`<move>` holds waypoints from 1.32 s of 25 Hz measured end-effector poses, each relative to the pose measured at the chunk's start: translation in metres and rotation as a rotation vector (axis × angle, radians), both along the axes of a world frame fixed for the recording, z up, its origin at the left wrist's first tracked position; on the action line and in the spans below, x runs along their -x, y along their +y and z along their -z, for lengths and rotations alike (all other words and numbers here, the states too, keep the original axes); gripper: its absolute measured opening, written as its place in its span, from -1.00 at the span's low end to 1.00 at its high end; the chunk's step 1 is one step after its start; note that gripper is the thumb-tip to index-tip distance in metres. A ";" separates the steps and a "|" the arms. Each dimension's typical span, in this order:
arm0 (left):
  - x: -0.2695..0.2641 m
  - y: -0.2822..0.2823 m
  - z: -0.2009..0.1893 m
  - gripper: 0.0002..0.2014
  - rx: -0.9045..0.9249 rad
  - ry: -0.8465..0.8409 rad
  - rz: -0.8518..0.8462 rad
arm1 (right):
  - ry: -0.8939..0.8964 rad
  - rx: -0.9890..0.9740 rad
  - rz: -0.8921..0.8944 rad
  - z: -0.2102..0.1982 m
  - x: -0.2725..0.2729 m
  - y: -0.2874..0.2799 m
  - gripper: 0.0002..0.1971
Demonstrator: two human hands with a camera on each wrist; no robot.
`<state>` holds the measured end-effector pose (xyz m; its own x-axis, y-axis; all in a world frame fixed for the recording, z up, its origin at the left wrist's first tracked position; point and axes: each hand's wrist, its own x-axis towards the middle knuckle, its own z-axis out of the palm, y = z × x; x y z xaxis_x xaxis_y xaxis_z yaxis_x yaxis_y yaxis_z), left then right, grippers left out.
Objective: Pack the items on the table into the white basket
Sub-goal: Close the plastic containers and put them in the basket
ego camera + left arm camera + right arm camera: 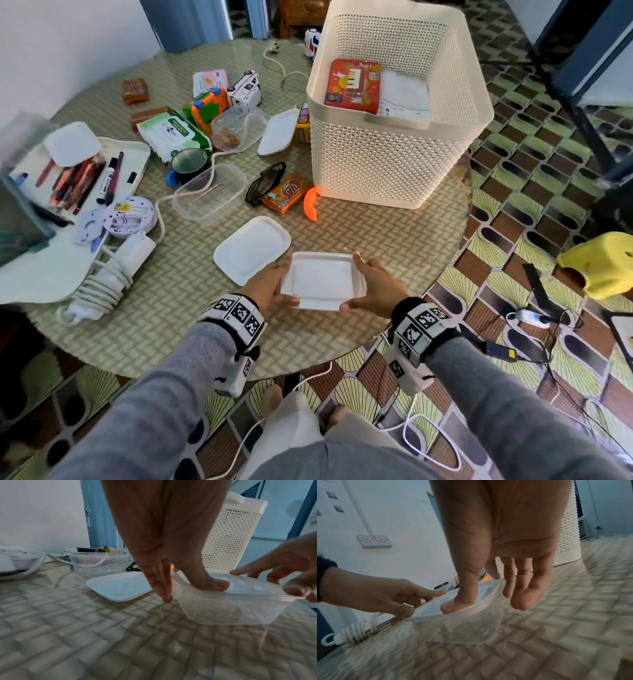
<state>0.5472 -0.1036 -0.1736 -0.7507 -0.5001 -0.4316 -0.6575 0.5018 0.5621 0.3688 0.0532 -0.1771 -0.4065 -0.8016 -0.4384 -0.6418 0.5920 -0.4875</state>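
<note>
A clear plastic container [323, 282] with a white lid on it sits at the near edge of the table, held from both sides. My left hand [286, 282] grips its left rim; the thumb [214, 585] presses on the lid while the fingers [165, 588] point straight down beside the wall. My right hand [361, 284] pinches the right rim, thumb [453, 604] on top and fingers [523, 595] over the far side. A second white lid [251, 250] lies loose just to the left. The white basket [394, 154] stands behind, holding a red box [352, 85] and a white packet [404, 92].
An empty clear container [209, 195], sunglasses [265, 183], an orange snack packet [284, 197] and an orange piece [310, 209] lie between me and the basket. Further left are wipes [173, 133], toys, a pen tray [102, 178] and a coiled white cable [106, 284].
</note>
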 end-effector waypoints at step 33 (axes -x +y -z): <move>-0.070 -0.196 0.016 -0.57 -0.290 0.520 -0.959 | -0.410 0.380 0.504 0.012 -0.061 -0.310 -0.40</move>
